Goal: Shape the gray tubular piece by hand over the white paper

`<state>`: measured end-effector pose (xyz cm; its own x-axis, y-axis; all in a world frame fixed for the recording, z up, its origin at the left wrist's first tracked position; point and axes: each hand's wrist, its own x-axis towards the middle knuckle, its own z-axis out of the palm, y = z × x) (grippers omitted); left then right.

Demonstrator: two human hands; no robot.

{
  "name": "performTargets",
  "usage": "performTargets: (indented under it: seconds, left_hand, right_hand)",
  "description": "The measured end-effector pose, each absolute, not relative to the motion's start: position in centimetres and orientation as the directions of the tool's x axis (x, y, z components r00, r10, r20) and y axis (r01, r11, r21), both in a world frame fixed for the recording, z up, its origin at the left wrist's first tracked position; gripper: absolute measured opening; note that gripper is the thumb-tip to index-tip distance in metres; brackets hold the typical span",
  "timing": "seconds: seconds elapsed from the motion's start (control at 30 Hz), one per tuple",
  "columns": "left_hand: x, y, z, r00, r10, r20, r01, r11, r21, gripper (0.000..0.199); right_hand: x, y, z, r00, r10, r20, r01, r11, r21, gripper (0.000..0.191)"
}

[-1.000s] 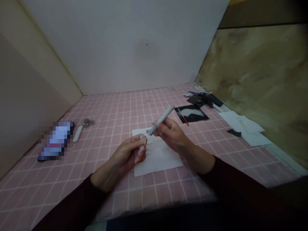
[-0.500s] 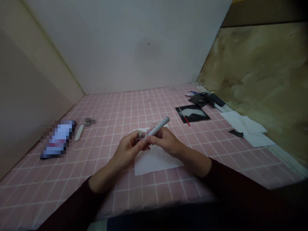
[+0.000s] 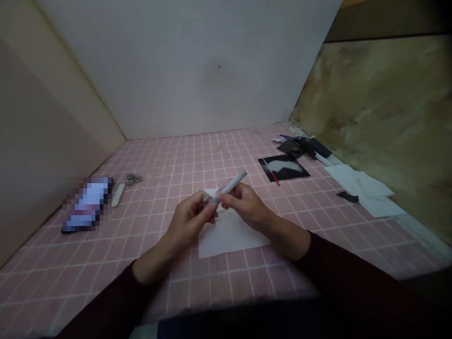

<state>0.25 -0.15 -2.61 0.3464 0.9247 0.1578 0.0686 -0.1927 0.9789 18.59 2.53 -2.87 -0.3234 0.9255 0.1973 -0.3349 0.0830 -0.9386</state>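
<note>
Between my hands is a thin pale grey rolled tube [image 3: 232,182], tilted with its far end up to the right. The fingers of my left hand [image 3: 187,216] pinch its lower end. My right hand [image 3: 249,205] holds it a little further up, thumb on the near side. A white sheet of paper [image 3: 229,238] lies flat on the pink checked tabletop [image 3: 197,160] below both hands. Some of the tube's lower end is hidden by my fingers.
At left lie a blurred phone [image 3: 87,205], a white file-like strip [image 3: 118,195] and small scissors [image 3: 133,179]. To the right are a black sheet [image 3: 287,168] with a red stick [image 3: 272,174], dark scraps [image 3: 291,147] and white papers [image 3: 367,188] along the wall.
My right hand's fingers have shifted slightly on the tube and spread a little from my left hand. The tube's upper end sits slightly further left.
</note>
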Motion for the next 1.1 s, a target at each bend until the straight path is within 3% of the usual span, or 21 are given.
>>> performTargets:
  seconds: [0.1,0.2,0.27,0.33,0.4,0.47,0.53,0.6,0.67,0.73,0.8,0.87,1.0,1.1]
  left_hand:
    - [0.2,-0.6,-2.6,0.279,0.914,0.294,0.365,-0.384,0.848,0.018]
    - [0.3,-0.9,-2.4,0.284,0.876,0.39,0.532,-0.483,0.696,0.015]
    - [0.3,-1.0,-2.3,0.289,0.857,0.427,0.562,-0.513,0.649,0.015]
    - [0.3,-1.1,-2.3,0.288,0.855,0.431,0.567,-0.514,0.643,0.015]
    - [0.3,-1.0,-2.5,0.278,0.876,0.395,0.52,-0.483,0.704,0.016]
    - [0.4,-0.8,-2.7,0.27,0.911,0.311,0.374,-0.397,0.839,0.019]
    - [0.6,-0.6,-2.7,0.289,0.934,0.208,0.158,-0.261,0.952,0.021]
    - [0.8,-0.4,-2.5,0.341,0.932,0.126,-0.029,-0.123,0.992,0.024]
    - [0.9,-0.3,-2.1,0.399,0.915,0.052,-0.163,0.015,0.987,0.027]
    - [1.0,-0.3,-1.8,0.459,0.888,-0.042,-0.259,0.179,0.949,0.028]
    - [0.9,-0.3,-1.6,0.533,0.833,-0.147,-0.299,0.349,0.888,0.029]
    - [0.8,-0.3,-1.5,0.591,0.777,-0.217,-0.309,0.467,0.829,0.031]
    - [0.6,-0.3,-1.5,0.606,0.758,-0.242,-0.339,0.52,0.784,0.03]
    - [0.7,-0.2,-1.7,0.584,0.778,-0.233,-0.338,0.493,0.801,0.027]
  right_hand:
    - [19.0,2.9,-3.0,-0.131,0.98,0.151,-0.412,0.084,-0.907,0.034]
    - [18.5,2.7,-3.4,-0.245,0.963,0.109,-0.344,0.019,-0.939,0.036]
    - [18.0,2.4,-3.5,-0.322,0.943,0.085,-0.303,-0.017,-0.953,0.036]
    - [18.1,2.4,-3.3,-0.275,0.957,0.088,-0.334,-0.009,-0.943,0.035]
    - [18.6,2.7,-3.0,-0.163,0.981,0.108,-0.392,0.036,-0.919,0.035]
    - [18.9,2.7,-2.8,-0.11,0.984,0.143,-0.403,0.087,-0.911,0.035]
    - [18.7,2.5,-2.8,-0.197,0.964,0.177,-0.314,0.109,-0.943,0.035]
    - [18.4,2.2,-2.9,-0.326,0.928,0.178,-0.257,0.094,-0.962,0.035]
    - [18.4,2.1,-2.9,-0.379,0.905,0.192,-0.259,0.095,-0.961,0.034]
    - [19.0,2.3,-2.7,-0.307,0.916,0.259,-0.307,0.162,-0.938,0.031]
    - [19.6,2.6,-2.5,-0.201,0.924,0.326,-0.353,0.242,-0.904,0.028]
    - [19.7,2.6,-2.6,-0.221,0.913,0.342,-0.371,0.246,-0.896,0.024]
    - [18.8,2.3,-3.0,-0.477,0.84,0.258,-0.353,0.086,-0.932,0.028]
    - [19.0,2.5,-2.9,-0.357,0.892,0.276,-0.336,0.153,-0.93,0.028]
